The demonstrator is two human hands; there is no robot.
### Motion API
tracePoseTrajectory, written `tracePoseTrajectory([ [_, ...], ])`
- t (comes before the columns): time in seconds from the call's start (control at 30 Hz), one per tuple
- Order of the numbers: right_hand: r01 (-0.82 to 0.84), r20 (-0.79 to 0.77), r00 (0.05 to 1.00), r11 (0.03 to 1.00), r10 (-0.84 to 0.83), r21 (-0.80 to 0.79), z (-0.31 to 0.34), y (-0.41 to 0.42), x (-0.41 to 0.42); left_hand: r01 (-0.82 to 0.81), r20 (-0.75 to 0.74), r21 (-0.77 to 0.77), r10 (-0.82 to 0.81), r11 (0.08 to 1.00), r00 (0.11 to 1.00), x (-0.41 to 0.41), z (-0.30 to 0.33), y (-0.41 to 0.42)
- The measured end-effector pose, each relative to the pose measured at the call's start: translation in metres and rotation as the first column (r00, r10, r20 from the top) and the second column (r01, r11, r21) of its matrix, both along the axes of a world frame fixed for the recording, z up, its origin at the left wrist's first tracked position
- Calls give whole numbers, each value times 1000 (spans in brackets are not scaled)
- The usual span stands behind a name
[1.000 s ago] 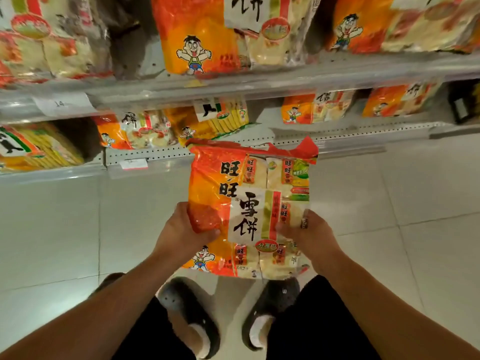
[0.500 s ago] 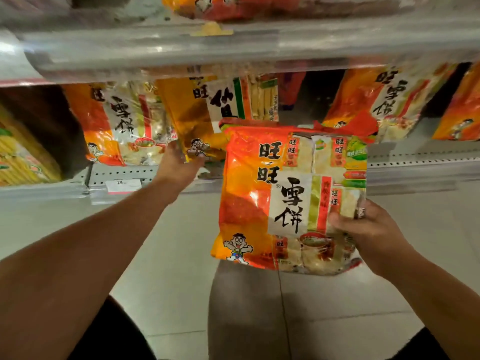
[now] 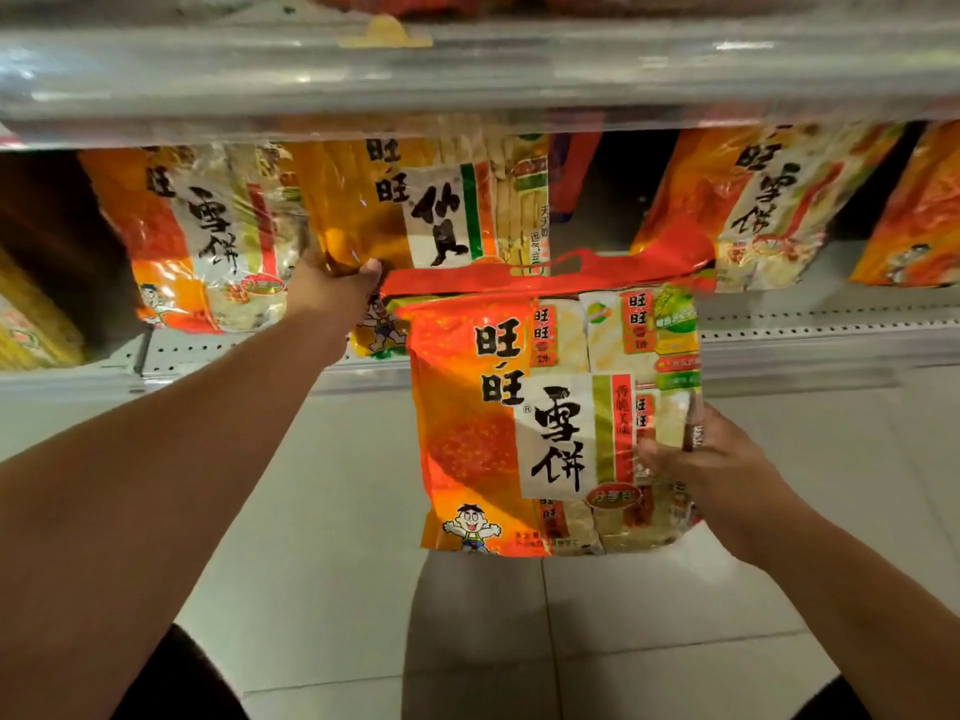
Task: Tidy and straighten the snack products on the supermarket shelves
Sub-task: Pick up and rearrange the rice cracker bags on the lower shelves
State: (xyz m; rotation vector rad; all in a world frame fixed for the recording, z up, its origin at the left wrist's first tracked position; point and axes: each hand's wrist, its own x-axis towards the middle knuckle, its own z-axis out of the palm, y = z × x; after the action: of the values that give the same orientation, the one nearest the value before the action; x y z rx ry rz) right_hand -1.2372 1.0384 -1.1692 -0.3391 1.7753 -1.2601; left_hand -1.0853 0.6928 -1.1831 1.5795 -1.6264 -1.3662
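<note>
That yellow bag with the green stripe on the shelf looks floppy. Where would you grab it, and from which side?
Take the yellow bag by its lower left edge, coming from the front left. It stands upright facing out, its right side blocked by the orange bag held in front by the right hand. The left hand already grips that free edge.

Both forearms are bare from the lower frame edges up to the wrists, with no sleeves, watch or bracelet showing on either. The left hand [image 3: 332, 296] wears nothing that can be made out. The right hand [image 3: 701, 459] carries a dark band-like ring [image 3: 695, 438] on one finger, with small pale markings too blurred to read. Dark, probably black clothing [image 3: 176, 678] shows at the bottom left and again at the bottom right corner; its cut cannot be told.
</note>
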Motion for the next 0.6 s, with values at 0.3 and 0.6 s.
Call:
tracePoseTrajectory([
  [0.3, 127, 102, 987, 991, -123, -33, 32, -29, -30, -28, 89, 106, 19, 994, 996, 99, 11, 52],
  [0.6, 97, 45, 995, 992, -94, -85, 69, -141, -72, -171, 196, 300, 115, 938, 974, 218, -9, 120],
])
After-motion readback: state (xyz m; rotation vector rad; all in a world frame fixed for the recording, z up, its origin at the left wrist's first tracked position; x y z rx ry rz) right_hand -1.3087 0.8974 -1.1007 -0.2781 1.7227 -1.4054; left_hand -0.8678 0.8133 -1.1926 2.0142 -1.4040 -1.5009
